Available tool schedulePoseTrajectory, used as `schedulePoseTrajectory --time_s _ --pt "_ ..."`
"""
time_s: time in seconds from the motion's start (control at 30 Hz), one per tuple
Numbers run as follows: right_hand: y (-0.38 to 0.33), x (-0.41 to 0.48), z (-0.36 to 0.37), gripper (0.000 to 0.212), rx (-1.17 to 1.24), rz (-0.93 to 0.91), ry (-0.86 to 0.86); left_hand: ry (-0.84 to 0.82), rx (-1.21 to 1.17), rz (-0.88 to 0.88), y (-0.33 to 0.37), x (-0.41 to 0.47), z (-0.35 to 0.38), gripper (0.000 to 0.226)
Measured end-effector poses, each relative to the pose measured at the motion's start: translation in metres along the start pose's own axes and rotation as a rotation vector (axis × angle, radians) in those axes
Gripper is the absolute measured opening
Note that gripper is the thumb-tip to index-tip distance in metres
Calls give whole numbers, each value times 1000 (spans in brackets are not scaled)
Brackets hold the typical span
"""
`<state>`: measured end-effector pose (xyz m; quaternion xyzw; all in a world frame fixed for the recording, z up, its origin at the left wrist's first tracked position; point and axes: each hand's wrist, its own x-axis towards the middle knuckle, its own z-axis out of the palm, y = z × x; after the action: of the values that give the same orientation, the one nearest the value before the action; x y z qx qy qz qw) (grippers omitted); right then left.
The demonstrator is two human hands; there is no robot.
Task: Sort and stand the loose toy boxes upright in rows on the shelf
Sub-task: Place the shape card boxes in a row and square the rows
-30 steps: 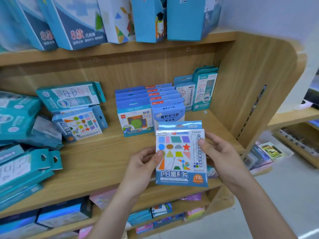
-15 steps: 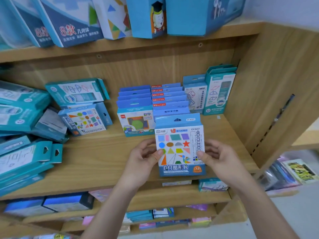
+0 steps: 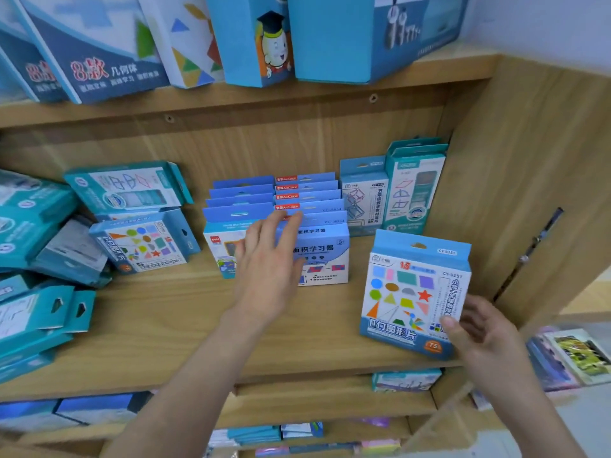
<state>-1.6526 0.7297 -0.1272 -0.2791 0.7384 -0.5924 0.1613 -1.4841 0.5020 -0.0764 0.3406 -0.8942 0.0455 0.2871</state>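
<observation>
My left hand (image 3: 267, 269) had let go of the geometric-shapes box (image 3: 413, 292), which both hands gripped by its sides half a second earlier. The hand now stretched forward with its fingers straight and spread. Its fingertips reached the tops of the front boxes in the two standing blue rows (image 3: 325, 256).

My right hand (image 3: 479, 332) alone kept the shapes box, pinching its lower right corner with the thumb pressed on the printed face. The box had travelled right, from in front of the blue rows to the open stretch of shelf board (image 3: 165, 319) ahead of the upright teal boxes (image 3: 413, 190) at the back right. It stood roughly upright, face toward me. I could not tell whether its bottom edge touched the wood.

I judged that the left hand was about to square up or shift the blue rows, leaving a slot for a new row at the right end. A matching shapes box (image 3: 145, 244) lay tipped on its side against the loose teal heap (image 3: 43, 226) at the left, still unsorted.
</observation>
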Motion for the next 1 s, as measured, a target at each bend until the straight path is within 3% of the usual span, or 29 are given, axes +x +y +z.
schedulePoseTrajectory --time_s 0.13,0.27,0.4,0.83,1.0 --pt "7 -2 5 27 21 38 33 -4 58 35 -1 10 -2 78" --pt "9 -5 9 31 -22 -10 70 -2 80 160 -4 -1 -12 58" --pt "16 -7 13 50 -88 -39 109 -131 -48 234 -6 -27 -14 48" --pt "5 -6 14 41 -91 -97 96 -56 -39 168 -12 35 1 60" --pt "-6 -3 24 62 -62 -106 -9 8 19 167 -20 29 -2 68"
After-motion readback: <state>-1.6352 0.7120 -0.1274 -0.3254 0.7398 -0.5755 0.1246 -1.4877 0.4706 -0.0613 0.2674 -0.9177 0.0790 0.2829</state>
